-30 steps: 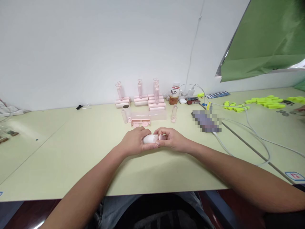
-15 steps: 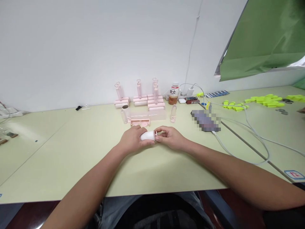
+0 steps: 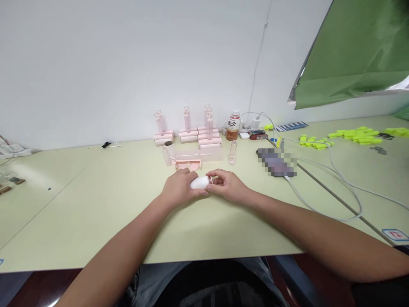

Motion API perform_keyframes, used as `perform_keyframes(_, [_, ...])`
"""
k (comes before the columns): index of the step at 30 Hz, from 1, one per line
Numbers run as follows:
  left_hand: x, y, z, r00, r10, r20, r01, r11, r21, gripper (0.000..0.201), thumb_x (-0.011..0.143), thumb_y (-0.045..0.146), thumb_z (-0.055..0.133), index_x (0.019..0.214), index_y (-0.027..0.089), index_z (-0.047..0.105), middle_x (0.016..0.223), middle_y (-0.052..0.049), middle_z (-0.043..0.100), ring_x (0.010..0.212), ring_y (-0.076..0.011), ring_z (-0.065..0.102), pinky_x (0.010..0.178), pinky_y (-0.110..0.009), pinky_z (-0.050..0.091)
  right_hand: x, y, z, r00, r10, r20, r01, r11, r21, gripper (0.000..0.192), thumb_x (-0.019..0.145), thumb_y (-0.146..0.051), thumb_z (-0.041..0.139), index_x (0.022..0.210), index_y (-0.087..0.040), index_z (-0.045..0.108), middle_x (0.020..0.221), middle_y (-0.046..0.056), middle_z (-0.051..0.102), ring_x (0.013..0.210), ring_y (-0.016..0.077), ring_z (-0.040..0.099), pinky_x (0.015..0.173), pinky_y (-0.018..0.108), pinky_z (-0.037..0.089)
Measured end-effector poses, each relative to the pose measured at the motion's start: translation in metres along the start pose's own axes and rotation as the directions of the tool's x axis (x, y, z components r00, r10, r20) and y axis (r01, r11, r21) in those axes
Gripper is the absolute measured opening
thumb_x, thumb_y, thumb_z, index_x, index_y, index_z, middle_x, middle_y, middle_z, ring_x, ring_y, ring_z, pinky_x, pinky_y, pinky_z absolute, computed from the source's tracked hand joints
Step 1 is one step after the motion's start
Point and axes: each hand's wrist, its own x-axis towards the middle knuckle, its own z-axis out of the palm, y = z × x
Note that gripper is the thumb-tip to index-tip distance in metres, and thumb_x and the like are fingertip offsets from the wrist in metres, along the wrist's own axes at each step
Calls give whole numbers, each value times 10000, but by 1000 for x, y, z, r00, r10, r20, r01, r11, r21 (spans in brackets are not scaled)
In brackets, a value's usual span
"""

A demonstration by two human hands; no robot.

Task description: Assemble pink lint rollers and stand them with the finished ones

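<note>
My left hand (image 3: 179,186) is wrapped round a white roll (image 3: 199,183), which looks like a lint roller's paper roll and lies nearly level just above the table. At its right end shows a brownish core with a thin pale end piece (image 3: 211,180). My right hand (image 3: 230,186) pinches that end piece between thumb and fingers. Just beyond my left hand lies an open pink case (image 3: 188,164) with round pink parts in it. A brown cardboard tube with a pale outside (image 3: 168,147) stands behind the case, beside a clear pinkish tube (image 3: 166,157).
Several pink boxes (image 3: 210,140) with heart-topped clear pink tubes (image 3: 187,121) stand by the wall. Another clear tube (image 3: 233,152) stands right of them. Farther right are a drink bottle (image 3: 233,126), a phone (image 3: 275,163) on a white cable (image 3: 298,197), and bright yellow pieces (image 3: 354,134).
The end piece stands slightly farther out from the roll's right end, with more of the core showing. Both hands keep nearly the same place.
</note>
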Motion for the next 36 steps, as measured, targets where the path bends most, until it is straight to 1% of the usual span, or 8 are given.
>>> perform_keyframes(4, [0,0,2,1000,3,-18,-3,1000,19,543,743,733,588,926,227,660,865,-32,583,884,-229,567,625,-305,379,-1,-3,2,1000,-15,-17,15,1000,-25,359,720,-321,703,1040,-166,645,851,43,689,796,198,666,671,294,515])
perform_keyframes(8, [1,0,3,999,0,-35,1,1000,29,530,753,721,586,922,223,652,875,-35,587,885,-231,571,617,-303,369,-1,-2,2,999,-42,-28,40,997,-71,388,739,-339,688,1074,-148,653,865,59,689,794,199,656,678,308,518])
perform_keyframes(15, [1,-2,4,999,16,-36,-15,1000,23,532,778,705,571,980,217,633,925,-48,602,909,-242,571,652,-319,394,0,1,1,998,-56,-38,52,993,-103,443,761,-361,683,1147,-151,631,830,42,674,759,190,639,665,311,505])
perform_keyframes(19, [0,-1,4,999,17,-27,-17,1000,24,525,787,698,564,1001,223,625,932,-50,608,919,-249,570,657,-326,404,-1,0,1,998,-48,-40,44,993,-105,441,764,-368,679,1143,-148,631,806,36,661,749,188,627,654,307,492])
perform_keyframes(28, [0,0,3,1000,8,-21,-7,999,34,475,793,656,587,1006,233,621,933,-48,624,929,-252,576,668,-331,417,-1,0,0,998,-52,-31,49,994,-95,442,774,-381,672,1144,-142,632,823,45,665,756,192,624,668,311,493])
perform_keyframes(31, [0,0,4,1000,8,-19,-8,999,44,440,808,627,583,1014,240,618,933,-46,630,919,-248,584,664,-326,414,-1,-1,0,997,-65,-31,61,994,-93,452,773,-376,672,1155,-138,628,878,59,674,773,193,631,681,310,497])
perform_keyframes(36, [0,1,3,1000,-20,-13,20,1000,15,422,810,610,582,1022,248,618,933,-39,644,885,-238,596,650,-316,408,0,2,-1,996,-90,-10,89,994,-58,427,801,-367,654,1171,-156,616,1049,81,667,766,167,628,688,302,509])
